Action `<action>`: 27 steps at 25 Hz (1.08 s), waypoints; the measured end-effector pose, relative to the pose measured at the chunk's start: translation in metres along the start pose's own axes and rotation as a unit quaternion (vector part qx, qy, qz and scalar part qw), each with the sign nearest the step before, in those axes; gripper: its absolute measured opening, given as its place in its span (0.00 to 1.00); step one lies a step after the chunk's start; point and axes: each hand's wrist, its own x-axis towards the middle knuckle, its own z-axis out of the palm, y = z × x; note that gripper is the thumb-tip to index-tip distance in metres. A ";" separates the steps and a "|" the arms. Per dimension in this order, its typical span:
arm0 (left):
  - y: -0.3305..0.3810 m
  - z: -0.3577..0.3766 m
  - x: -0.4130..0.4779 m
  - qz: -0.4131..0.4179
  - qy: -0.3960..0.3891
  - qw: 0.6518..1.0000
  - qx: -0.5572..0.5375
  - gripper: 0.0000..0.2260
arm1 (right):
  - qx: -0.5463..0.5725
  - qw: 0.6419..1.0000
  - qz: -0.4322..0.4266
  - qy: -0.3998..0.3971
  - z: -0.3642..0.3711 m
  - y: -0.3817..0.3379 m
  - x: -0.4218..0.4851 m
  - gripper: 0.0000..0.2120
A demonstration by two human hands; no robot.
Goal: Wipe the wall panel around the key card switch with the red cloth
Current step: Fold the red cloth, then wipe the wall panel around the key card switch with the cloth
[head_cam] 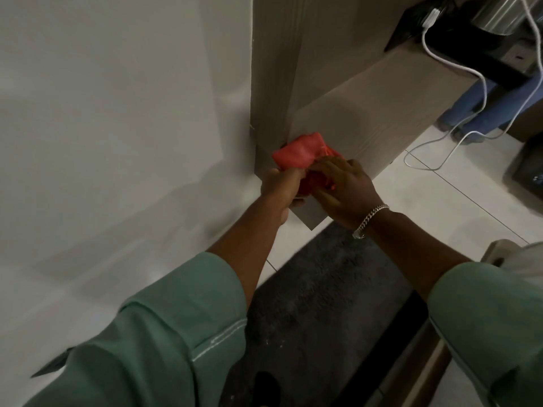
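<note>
Red cloth (302, 155) is clamped by left hand (279, 189) and right hand (343, 192); should be re-bunched flat, then swept toward 12 o'clock on the wall panel (276, 83).

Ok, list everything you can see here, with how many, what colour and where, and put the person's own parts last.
cloth: one, red, bunched against the wood panel's lower corner
wood panel: one, grey-brown, centre
wall: one, white, left
cables: two or so, white, hanging top right
mat: one, dark grey, on the floor
floor: pale tiles, right
bracelet: one, silver, right wrist
sleeves: two, green
left hand: gripping the cloth
right hand: gripping the cloth
</note>
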 end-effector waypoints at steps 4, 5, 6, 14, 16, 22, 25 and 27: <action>0.010 -0.033 -0.020 0.022 -0.019 0.997 -0.078 0.18 | 0.025 0.999 0.013 0.027 -0.008 -0.029 -0.004 0.21; 0.014 -0.044 -0.028 0.031 -0.019 0.997 -0.069 0.16 | 0.028 0.999 -0.002 0.038 -0.007 -0.043 -0.004 0.21; 0.018 -0.056 -0.036 0.038 -0.017 0.998 -0.046 0.13 | 0.026 0.998 -0.026 0.043 -0.006 -0.058 -0.003 0.22; 0.088 -0.194 -0.168 0.107 -0.074 0.991 0.016 0.07 | 0.039 0.980 -0.155 0.115 -0.026 -0.226 -0.025 0.28; 0.104 -0.224 -0.203 0.135 -0.073 0.988 0.028 0.06 | 0.019 0.974 -0.186 0.129 -0.032 -0.267 -0.033 0.37; 0.144 -0.317 -0.342 0.290 0.029 0.951 0.101 0.12 | 0.044 0.938 -0.287 0.190 -0.057 -0.408 -0.047 0.44; 0.151 -0.357 -0.411 0.372 0.081 0.918 0.113 0.12 | 0.043 0.905 -0.347 0.242 -0.072 -0.478 -0.060 0.39; 0.154 -0.380 -0.449 0.436 0.126 0.884 0.117 0.14 | 0.059 0.878 -0.370 0.297 -0.082 -0.517 -0.068 0.36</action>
